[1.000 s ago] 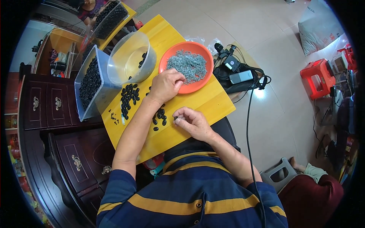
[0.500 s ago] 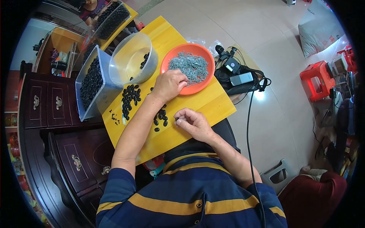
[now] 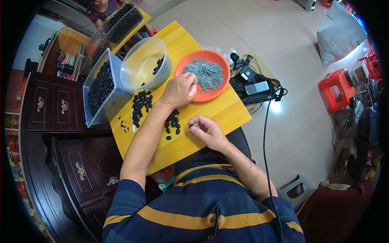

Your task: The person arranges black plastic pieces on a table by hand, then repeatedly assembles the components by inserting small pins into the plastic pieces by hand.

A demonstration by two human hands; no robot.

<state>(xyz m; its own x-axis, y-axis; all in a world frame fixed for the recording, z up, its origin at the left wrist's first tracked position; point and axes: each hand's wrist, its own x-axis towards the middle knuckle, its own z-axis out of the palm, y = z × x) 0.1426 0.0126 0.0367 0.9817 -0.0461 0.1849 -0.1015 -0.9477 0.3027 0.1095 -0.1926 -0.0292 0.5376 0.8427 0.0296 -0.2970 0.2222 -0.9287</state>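
Note:
My left hand [image 3: 179, 91] is at the near left rim of an orange bowl [image 3: 212, 97], its fingers curled together; what they hold, if anything, is hidden. Small thin silvery-grey pieces that look like screws [image 3: 208, 77] fill the bowl. Lower and to the right, my right hand [image 3: 207, 132] pinches a small black part [image 3: 190, 126] between thumb and finger above the yellow table [image 3: 219, 117]. Black oval pieces [image 3: 173, 121] lie between my hands, partly behind my left wrist. A larger pile of black oval pieces [image 3: 142, 104] sits left of my left forearm.
Beyond that pile stands a clear round tub [image 3: 131, 77] with a few black pieces. Left of it is a bin [image 3: 115, 71] full of black parts. Cables and devices [image 3: 257, 87] lie beyond the right edge. Dark drawers [image 3: 65, 105] flank the table; another person [image 3: 101, 9] sits at far left.
My left hand has drawn back slightly from the bowl's contents, its fingers more curled. My right hand keeps its pinch on the black part. The whole view has shifted a little.

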